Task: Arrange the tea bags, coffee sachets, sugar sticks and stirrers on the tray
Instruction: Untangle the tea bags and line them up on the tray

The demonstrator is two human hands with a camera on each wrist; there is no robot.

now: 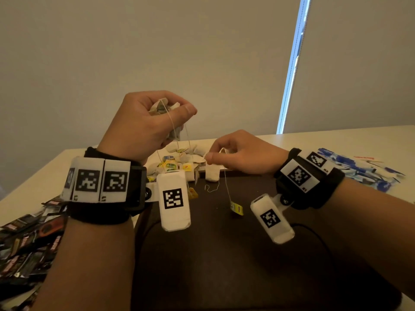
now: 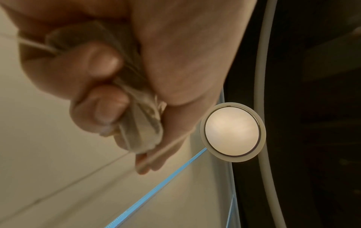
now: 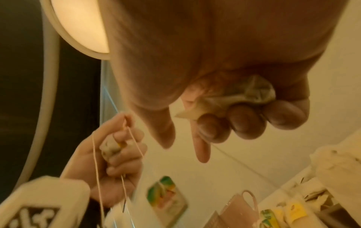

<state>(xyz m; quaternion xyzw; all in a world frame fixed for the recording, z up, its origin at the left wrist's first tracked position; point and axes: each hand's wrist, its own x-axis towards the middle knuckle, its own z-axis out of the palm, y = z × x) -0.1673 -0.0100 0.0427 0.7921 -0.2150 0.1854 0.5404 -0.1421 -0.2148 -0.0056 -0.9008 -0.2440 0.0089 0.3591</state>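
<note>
Raised left hand [image 1: 143,122] clutches bunched tea bags [image 1: 165,107]; right hand [image 1: 238,151] pinches one.

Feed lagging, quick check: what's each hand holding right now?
Left hand: closed on a bunch of tea bags.
Right hand: closed on one tea bag.

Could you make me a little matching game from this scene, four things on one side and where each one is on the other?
Things:
1. bunch of tea bags
2. coffee sachets
3. blue sugar sticks
4. yellow tag

Places:
A. lying on the table at the right
B. gripped in the raised left hand
C. hanging on a string under the right hand
D. heaped on the table at the left

Pairs: 1-B, 2-D, 3-A, 4-C
</note>
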